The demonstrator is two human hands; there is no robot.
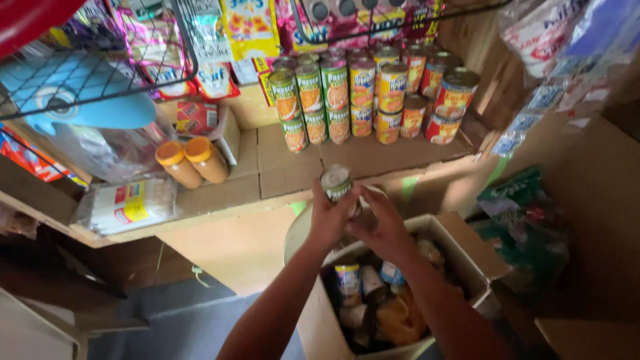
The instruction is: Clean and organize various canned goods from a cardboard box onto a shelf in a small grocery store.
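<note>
A small green-labelled can (337, 183) is held upright between the closed fingers of the left hand (328, 220) and right hand (381, 230), above the open carton (467, 257), and is best kept level, gripped low.

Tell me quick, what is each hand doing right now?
Left hand: closed around a small can with a green label, held above the open cardboard box.
Right hand: on the same can from the other side; its exact grip cannot be told.
</note>
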